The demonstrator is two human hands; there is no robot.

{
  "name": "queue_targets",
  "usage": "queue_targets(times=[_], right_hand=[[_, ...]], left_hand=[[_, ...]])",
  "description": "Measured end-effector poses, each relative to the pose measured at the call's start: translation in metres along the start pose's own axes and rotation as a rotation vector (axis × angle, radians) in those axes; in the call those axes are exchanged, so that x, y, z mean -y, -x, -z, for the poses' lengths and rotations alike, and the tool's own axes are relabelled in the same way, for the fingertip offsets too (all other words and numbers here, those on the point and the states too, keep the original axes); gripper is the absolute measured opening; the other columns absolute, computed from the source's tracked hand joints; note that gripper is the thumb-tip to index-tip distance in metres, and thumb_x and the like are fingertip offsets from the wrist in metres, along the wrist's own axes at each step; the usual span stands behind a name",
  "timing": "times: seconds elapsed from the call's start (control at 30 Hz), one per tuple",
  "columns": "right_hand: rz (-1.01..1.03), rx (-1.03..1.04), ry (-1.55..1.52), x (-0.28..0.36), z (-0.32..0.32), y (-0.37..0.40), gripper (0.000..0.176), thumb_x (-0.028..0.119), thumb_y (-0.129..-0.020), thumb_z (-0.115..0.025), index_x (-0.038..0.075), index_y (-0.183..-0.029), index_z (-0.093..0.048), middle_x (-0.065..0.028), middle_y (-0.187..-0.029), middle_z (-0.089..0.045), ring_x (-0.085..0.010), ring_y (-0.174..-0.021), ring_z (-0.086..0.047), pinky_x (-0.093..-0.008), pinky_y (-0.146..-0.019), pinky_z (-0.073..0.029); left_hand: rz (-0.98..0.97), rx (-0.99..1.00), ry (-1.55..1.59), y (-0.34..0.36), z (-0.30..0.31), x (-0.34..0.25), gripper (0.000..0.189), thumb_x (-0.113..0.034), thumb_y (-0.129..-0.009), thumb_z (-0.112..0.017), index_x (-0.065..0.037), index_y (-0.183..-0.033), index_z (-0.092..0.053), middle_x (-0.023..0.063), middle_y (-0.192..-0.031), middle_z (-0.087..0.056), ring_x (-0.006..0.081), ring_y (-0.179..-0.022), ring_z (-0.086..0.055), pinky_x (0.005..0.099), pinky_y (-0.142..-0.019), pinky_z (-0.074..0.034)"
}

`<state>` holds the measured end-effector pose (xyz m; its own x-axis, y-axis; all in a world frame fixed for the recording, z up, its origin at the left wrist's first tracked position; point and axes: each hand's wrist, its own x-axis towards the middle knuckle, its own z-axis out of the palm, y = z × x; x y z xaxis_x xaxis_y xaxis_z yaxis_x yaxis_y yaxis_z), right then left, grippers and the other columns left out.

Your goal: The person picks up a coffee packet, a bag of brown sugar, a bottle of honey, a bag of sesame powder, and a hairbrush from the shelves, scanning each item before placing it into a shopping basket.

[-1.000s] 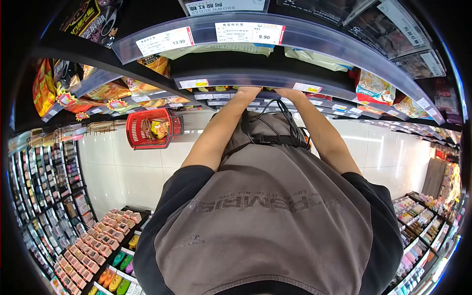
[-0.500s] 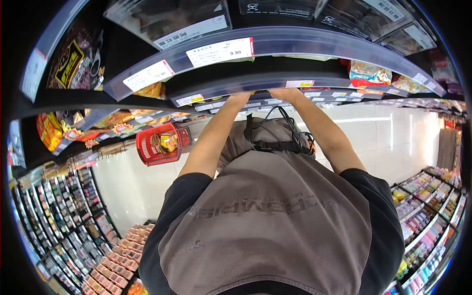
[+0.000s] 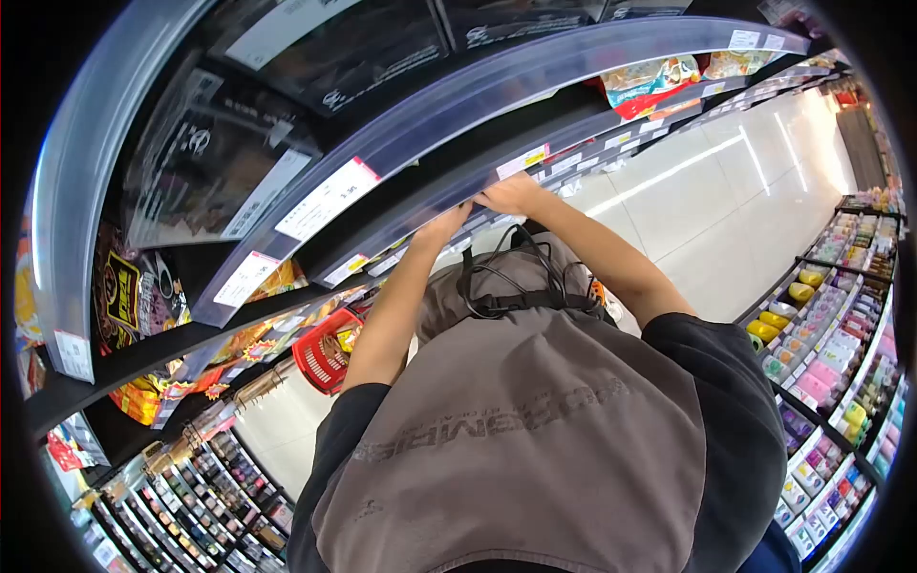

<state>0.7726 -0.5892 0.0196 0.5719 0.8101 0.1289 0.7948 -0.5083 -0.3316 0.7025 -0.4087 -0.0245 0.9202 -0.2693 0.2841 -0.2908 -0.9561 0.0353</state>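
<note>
My left hand [image 3: 445, 225] is at the front rail of a lower shelf [image 3: 401, 245], with its fingertips largely hidden at the edge. Close beside it, my right hand [image 3: 512, 194] touches or nearly touches the same rail, just below a price tag [image 3: 522, 162] with a yellow patch. Most of its fingers are hidden too, and I cannot make out anything held in either hand. Bagged snacks [image 3: 650, 84] lie on the shelf to the right of my hands.
A higher shelf rail [image 3: 449, 100] carries white price labels [image 3: 328, 198], with clear-lidded boxes [image 3: 215, 158] above it. A red shopping basket [image 3: 325, 353] with packets inside stands on the floor at left. Stocked shelves [image 3: 831, 334] line the right side; more racks [image 3: 191, 506] stand lower left.
The view has turned and tilted, so the shelves now slope up to the right. My hands are closer together at the rail. The basket is now partly behind my left arm.
</note>
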Motion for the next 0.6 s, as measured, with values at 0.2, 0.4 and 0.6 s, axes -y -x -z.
queue_targets(times=[0.2, 0.4, 0.6], right_hand=[[-0.307, 0.127, 0.145, -0.076, 0.032, 0.059, 0.052, 0.042, -0.09, -0.05, 0.003, -0.123, -0.052, -0.02, -0.126, -0.052, -0.0328, -0.119, -0.047, -0.0478, -0.103, -0.028], [-0.623, 0.084, 0.06, -0.214, -0.027, 0.063, 0.047, 0.037, -0.085, -0.056, 0.013, -0.125, -0.052, -0.0161, -0.13, -0.05, -0.0332, -0.122, -0.045, -0.0504, -0.1, -0.034], [-0.29, 0.143, 0.065, -0.255, -0.035, 0.043, 0.044, 0.044, -0.083, -0.052, 0.011, -0.109, -0.064, -0.0174, -0.116, -0.061, -0.0341, -0.112, -0.054, -0.0412, -0.093, -0.044]], left_hand=[[0.358, 0.143, 0.233, -0.059, 0.008, -0.044, 0.051, -0.048, -0.088, -0.047, -0.016, -0.127, -0.051, 0.0134, -0.135, -0.047, 0.035, -0.123, -0.045, 0.0466, -0.103, -0.035], [0.525, 0.154, 0.247, -0.059, -0.041, -0.042, 0.056, -0.052, -0.088, -0.043, -0.018, -0.132, -0.047, 0.013, -0.138, -0.044, 0.034, -0.127, -0.04, 0.0478, -0.106, -0.029], [0.624, 0.313, 0.189, -0.07, -0.032, -0.054, 0.058, -0.054, -0.088, -0.044, -0.018, -0.133, -0.046, 0.0132, -0.138, -0.044, 0.035, -0.127, -0.039, 0.05, -0.106, -0.029]])
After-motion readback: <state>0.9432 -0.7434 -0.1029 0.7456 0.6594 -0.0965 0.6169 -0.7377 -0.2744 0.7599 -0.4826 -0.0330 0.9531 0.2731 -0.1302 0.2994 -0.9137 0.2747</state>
